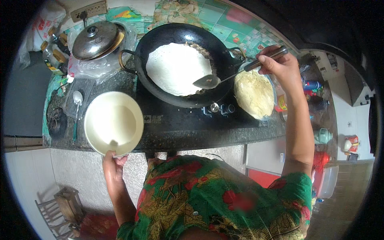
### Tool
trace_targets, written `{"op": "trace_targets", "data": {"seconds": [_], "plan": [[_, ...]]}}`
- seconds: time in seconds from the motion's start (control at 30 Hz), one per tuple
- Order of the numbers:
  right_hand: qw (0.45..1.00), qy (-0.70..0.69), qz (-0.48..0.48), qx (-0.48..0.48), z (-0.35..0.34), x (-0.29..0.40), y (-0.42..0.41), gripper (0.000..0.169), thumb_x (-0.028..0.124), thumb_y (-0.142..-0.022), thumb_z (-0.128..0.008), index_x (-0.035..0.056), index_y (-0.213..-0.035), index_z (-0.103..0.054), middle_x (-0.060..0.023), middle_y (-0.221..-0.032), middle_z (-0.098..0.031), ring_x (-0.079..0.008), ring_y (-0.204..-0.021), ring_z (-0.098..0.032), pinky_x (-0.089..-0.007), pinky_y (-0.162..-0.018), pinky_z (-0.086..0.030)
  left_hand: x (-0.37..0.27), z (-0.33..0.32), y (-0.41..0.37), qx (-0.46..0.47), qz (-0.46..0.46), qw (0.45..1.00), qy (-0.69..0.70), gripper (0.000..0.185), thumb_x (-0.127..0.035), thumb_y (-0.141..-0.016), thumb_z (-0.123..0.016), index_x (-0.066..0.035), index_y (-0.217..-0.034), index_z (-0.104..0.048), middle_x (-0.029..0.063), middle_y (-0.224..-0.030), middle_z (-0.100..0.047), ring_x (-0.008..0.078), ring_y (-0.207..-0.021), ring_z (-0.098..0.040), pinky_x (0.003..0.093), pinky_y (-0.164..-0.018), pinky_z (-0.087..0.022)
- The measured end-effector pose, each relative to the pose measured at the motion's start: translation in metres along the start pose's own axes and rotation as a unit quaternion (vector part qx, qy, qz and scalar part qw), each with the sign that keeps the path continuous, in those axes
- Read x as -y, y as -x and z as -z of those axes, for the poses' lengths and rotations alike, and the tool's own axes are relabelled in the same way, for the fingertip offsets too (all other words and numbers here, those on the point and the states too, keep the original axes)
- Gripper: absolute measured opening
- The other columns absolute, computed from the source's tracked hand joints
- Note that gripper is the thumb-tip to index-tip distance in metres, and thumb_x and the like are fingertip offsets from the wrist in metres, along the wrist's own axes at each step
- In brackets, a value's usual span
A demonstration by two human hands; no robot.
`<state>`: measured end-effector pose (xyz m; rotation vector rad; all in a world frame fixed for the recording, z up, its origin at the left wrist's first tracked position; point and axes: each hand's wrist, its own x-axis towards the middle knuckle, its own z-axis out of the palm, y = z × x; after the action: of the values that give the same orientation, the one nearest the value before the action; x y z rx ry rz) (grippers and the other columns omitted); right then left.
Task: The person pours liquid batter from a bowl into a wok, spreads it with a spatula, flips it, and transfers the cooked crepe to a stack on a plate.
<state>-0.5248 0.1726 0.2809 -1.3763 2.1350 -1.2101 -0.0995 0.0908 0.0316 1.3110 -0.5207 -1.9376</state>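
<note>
My left hand [115, 163] grips the near rim of a cream-coloured bowl [136, 120], whose inside shows pale, though I cannot tell how much is in it. My right hand [279, 61] is closed around the dark handle of a metal ladle [207, 82]. The ladle's head is over the near right edge of a white, round flatbread or batter layer [177, 66]. That white layer lies in a large black wok [183, 33] with loop handles, on a black stove top [177, 120]. Right of the wok, below my right hand, rests a pale yellow dough mass [255, 93].
A lidded metal pot [96, 42] stands back left on plastic wrapping, with bottles [54, 57] beside it. A white spoon [77, 97] lies on a clear tray left of the bowl. Several bottles and jars line the right counter. A wooden chair [54, 213] is low at the left.
</note>
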Motion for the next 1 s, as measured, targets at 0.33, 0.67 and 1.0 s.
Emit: {"op": "trace_targets", "data": {"seconds": [0.33,0.67,1.0], "plan": [[0.993,-0.030,0.075,-0.082,-0.046,0.021,-0.006,0.022,0.017,-0.072,-0.071,0.0027,-0.085,-0.060,-0.0014,-0.070,-0.060,-0.0069,-0.055,-0.054,-0.0198,-0.047,-0.044,-0.007,0.016,-0.021,0.031,0.009,0.999,0.030,0.041,-0.008,-0.072,-0.044,0.012,-0.108,-0.041,0.0199,-0.092,-0.056,0.0266,-0.070,-0.062,0.0290,-0.055,-0.056],[0.997,0.043,0.063,0.017,-0.110,0.047,-0.023,0.022,0.022,-0.073,-0.070,0.0040,-0.081,-0.061,-0.0001,-0.062,-0.057,-0.0052,-0.049,-0.051,-0.0200,-0.043,-0.042,-0.028,0.040,-0.029,0.035,0.009,0.999,0.020,0.039,-0.007,-0.073,-0.044,0.014,-0.106,-0.041,0.0202,-0.090,-0.057,0.0267,-0.070,-0.063,0.0275,-0.055,-0.057],[0.995,-0.035,0.046,-0.080,-0.103,0.086,-0.033,0.018,0.019,-0.078,-0.065,0.0035,-0.076,-0.057,-0.0013,-0.058,-0.056,-0.0088,-0.048,-0.051,-0.0212,-0.043,-0.040,-0.043,0.053,-0.043,0.044,0.012,0.998,0.030,0.037,-0.008,-0.072,-0.045,0.013,-0.103,-0.043,0.0182,-0.086,-0.057,0.0236,-0.066,-0.062,0.0265,-0.054,-0.056]]}}
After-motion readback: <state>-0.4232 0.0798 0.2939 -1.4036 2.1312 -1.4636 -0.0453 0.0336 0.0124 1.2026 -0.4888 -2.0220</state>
